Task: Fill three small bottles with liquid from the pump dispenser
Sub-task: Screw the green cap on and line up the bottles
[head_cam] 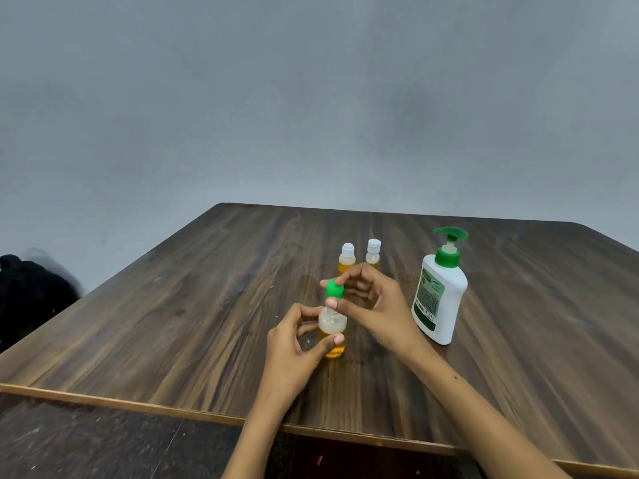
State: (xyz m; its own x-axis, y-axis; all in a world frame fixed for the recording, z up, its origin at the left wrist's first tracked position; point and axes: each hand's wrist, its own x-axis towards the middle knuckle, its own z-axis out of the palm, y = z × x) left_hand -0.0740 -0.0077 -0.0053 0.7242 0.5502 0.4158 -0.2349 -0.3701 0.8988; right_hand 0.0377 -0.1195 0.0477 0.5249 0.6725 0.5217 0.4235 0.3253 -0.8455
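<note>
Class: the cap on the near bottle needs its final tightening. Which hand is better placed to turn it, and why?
The right hand: its grip already pinches the green cap, while the left hand holds the bottle steady.

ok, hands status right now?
Left hand: holding the small bottle by its body.
Right hand: pinching the green cap on it.
</note>
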